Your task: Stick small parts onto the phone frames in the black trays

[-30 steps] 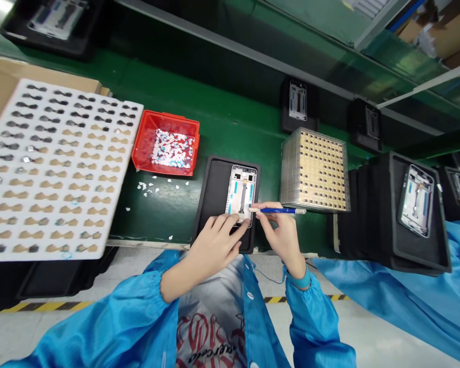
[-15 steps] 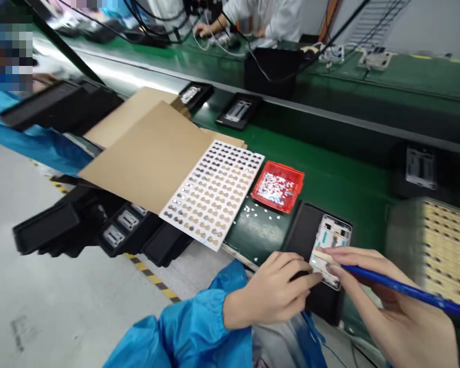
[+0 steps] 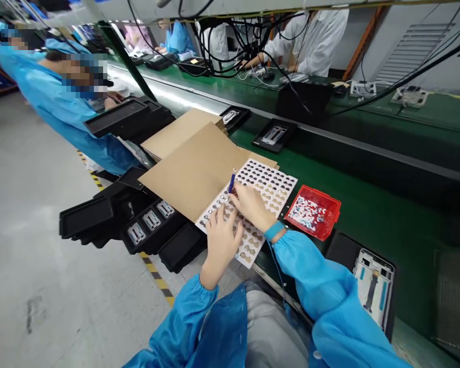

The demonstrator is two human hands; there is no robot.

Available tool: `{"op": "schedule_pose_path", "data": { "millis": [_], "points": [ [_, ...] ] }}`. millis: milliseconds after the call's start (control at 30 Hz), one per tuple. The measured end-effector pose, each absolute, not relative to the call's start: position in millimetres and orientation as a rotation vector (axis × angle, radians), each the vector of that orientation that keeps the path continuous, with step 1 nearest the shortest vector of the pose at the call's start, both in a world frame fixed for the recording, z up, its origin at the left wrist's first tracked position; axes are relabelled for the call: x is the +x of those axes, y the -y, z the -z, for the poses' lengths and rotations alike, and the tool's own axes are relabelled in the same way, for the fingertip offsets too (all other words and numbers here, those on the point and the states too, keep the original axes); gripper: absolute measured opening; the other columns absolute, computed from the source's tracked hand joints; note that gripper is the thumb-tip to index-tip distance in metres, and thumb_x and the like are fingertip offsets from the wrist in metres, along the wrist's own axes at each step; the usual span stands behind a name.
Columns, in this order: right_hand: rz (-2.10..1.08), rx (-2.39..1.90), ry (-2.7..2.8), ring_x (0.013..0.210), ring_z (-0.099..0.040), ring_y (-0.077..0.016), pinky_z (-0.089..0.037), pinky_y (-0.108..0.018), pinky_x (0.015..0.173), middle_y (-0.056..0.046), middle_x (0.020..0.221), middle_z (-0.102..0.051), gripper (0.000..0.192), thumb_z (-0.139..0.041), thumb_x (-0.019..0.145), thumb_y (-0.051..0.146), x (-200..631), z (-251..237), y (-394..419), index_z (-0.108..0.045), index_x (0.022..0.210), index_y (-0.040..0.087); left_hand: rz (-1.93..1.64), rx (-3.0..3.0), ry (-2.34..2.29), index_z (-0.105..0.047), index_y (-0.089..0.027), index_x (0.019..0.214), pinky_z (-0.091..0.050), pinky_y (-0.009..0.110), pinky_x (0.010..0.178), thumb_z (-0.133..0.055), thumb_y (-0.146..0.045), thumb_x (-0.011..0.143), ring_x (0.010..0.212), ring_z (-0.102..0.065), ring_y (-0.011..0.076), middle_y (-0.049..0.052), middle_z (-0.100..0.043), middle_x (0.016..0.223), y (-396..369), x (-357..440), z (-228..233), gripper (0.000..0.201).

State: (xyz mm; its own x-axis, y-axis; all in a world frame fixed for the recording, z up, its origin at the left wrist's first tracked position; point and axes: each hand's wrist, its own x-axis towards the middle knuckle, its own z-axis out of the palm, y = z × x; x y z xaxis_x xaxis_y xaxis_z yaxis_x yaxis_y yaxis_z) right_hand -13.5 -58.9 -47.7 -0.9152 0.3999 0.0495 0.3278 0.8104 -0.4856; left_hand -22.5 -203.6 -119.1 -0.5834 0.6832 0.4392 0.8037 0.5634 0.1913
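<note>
A white sheet of dark and tan stickers (image 3: 278,181) lies over the edge of brown cardboard. My right hand (image 3: 251,204) is on the sheet, closed round a slim blue pen-like stick (image 3: 232,180) that points up and away. My left hand (image 3: 223,237) rests on the sheet's near left part, fingers apart, close beside the right. Whether a sticker is between my fingers is hidden. At the right, a phone frame (image 3: 373,286) with blue strips sits in a black tray (image 3: 343,250), partly behind my right sleeve.
A red bin (image 3: 331,217) of small white and blue scraps stands right of the sheet. Cardboard sheets (image 3: 184,168) and stacked black trays (image 3: 86,217) are on the left. Another tray (image 3: 287,143) with a phone frame lies farther back. Co-workers sit along the green bench (image 3: 387,204).
Both hands have left the phone frame and moved left onto the sticker sheet. The blue stick is still in my right hand, now upright. The view has shifted, showing more of the left side.
</note>
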Motion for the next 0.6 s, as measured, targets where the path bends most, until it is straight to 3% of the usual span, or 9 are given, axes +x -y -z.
{"op": "schedule_pose_path", "data": {
  "millis": [167,267,400,500,600],
  "points": [
    [-0.757,-0.548,2.817,0.102,-0.082,-0.0313,-0.064,-0.041,0.088,-0.014,0.109,-0.084,0.022,-0.06,0.109,0.016,-11.1,54.1,60.9,-0.07,0.128,0.02,0.578,-1.23,2.505,-0.077,-0.019,0.129,-0.058,0.06,0.095,-0.052,-0.027,0.106,0.122,-0.064,0.0417,0.023,-0.068,0.145,205.8,-24.5,119.8,0.036],
    [-1.191,-0.553,2.445,0.099,-0.083,-0.0285,-0.067,-0.043,0.089,-0.012,0.106,-0.084,0.015,-0.063,0.109,0.03,17.7,49.9,50.8,-0.071,0.117,0.021,0.706,-1.207,2.542,-0.076,-0.021,0.132,-0.058,0.06,0.098,-0.051,-0.029,0.107,0.124,-0.065,0.0397,0.02,-0.069,0.144,211.0,-25.4,110.7,0.036],
    [-1.763,-0.623,1.955,0.086,-0.085,-0.0263,-0.072,-0.038,0.074,-0.007,0.094,-0.084,0.038,-0.08,0.096,0.057,95.8,29.8,43.5,-0.068,0.107,0.022,1.251,-1.252,2.473,-0.074,-0.024,0.124,-0.057,0.052,0.104,-0.052,-0.03,0.111,0.121,-0.07,0.0299,0.011,-0.076,0.13,215.7,-3.5,82.1,0.027],
    [-1.743,-0.83,1.855,0.087,-0.085,-0.0272,-0.072,-0.035,0.069,-0.006,0.093,-0.084,0.04,-0.087,0.092,0.058,173.0,9.5,45.4,-0.069,0.104,0.023,1.648,-1.492,2.288,-0.073,-0.025,0.114,-0.06,0.038,0.094,-0.053,-0.024,0.112,0.107,-0.074,0.0214,0.005,-0.079,0.11,208.6,31.2,67.0,0.02],
    [-1.47,-1.032,1.794,0.09,-0.085,-0.0275,-0.073,-0.035,0.068,-0.007,0.094,-0.085,0.038,-0.087,0.092,0.057,245.6,-1.8,44.3,-0.07,0.102,0.024,1.761,-1.882,2.132,-0.073,-0.024,0.112,-0.059,0.033,0.09,-0.052,-0.019,0.112,0.1,-0.074,0.0187,0.003,-0.079,0.104,189.4,73.4,71.2,0.022]
  ]
}}
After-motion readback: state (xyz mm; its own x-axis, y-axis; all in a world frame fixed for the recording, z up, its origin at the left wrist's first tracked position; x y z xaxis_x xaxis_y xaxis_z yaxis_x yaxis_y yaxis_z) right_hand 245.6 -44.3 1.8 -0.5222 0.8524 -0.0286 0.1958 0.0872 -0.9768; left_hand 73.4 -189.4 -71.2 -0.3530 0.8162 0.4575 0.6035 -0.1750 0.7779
